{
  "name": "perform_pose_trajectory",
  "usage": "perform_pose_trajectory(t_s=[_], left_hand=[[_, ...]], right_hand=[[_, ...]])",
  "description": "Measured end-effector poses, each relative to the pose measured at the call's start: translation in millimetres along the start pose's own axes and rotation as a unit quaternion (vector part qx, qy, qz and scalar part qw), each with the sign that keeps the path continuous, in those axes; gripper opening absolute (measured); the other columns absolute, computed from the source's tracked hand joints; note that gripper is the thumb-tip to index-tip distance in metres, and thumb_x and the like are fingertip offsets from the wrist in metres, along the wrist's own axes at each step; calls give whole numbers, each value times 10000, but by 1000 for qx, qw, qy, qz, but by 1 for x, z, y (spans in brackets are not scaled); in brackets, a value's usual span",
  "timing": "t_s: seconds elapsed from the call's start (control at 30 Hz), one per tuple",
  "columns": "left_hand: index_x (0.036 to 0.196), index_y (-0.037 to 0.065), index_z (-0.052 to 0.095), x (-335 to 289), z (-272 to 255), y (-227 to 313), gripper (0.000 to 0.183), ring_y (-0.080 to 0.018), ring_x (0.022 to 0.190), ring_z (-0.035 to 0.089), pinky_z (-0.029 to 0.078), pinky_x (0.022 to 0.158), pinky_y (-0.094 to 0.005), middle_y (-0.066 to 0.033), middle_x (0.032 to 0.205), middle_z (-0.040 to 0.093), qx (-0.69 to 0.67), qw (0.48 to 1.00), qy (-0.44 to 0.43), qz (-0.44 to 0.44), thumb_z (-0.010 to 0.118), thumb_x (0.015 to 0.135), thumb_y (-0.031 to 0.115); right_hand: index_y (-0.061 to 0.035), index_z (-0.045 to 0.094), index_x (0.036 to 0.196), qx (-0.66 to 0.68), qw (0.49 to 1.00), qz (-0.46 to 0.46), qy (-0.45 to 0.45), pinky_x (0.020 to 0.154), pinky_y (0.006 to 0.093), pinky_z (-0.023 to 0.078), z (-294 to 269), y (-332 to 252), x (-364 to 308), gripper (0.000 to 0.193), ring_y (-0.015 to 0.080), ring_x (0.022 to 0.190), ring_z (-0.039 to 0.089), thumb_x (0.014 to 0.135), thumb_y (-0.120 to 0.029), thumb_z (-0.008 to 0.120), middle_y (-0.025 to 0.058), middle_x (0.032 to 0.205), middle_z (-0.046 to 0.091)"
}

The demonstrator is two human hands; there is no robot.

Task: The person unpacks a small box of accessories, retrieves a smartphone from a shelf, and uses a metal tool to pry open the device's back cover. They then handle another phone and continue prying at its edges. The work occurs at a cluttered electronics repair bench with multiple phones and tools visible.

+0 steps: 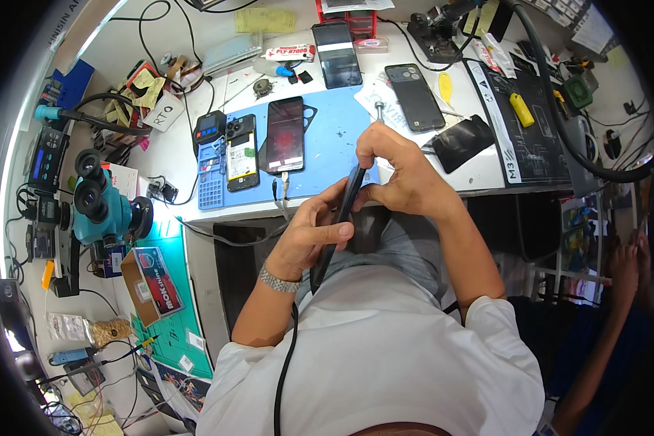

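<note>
A dark phone [349,195] is held edge-on above my lap, at the table's front edge. My left hand [318,231] wraps its lower part, thumb on the near side. My right hand [407,174] is closed at the upper end, with curled fingers and thumb against the phone. Just past the right fingers a silver knob-ended tool [379,109] shows; I cannot tell whether they touch it. On the blue mat [327,145] lies a lit phone [285,134] with a cable plugged in. Left of it is an opened phone [242,156] with its insides showing.
More phones [336,58] [414,98] lie at the back, near a black pouch [463,143] and a yellow tool [521,110]. A teal microscope [105,207] stands left, above an open box [152,283]. A thick black cable [596,171] arcs at right. Another person's arm [610,320] is at far right.
</note>
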State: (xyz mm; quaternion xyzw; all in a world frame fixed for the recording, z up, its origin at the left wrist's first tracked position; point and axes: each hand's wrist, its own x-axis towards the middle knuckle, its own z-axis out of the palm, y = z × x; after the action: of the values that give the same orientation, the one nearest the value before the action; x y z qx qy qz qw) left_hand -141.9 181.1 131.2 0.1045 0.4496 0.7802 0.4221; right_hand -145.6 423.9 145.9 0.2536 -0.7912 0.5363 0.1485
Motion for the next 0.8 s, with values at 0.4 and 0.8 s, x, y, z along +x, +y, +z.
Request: perform_pose_trajectory(t_s=[0.4,0.8], left_hand=[[1640,-78,445,-4,4,-5,980,-84,823,590,472,604,-221,-63,1232,574,0,999,40,-28,917,820,178],[1687,-45,370,-16,-5,-29,1105,-75,783,619,493,552,-224,-62,1180,657,36,995,93,-9,941,858,409]], right_hand=[[-44,632,968,26,1000,16,-4,772,360,560,5,8,-9,391,225,879,654,666,100,833,61,972,607],[-69,652,971,0,1000,-2,-25,776,398,563,24,10,-38,370,309,937,622,704,160,768,103,1070,556]])
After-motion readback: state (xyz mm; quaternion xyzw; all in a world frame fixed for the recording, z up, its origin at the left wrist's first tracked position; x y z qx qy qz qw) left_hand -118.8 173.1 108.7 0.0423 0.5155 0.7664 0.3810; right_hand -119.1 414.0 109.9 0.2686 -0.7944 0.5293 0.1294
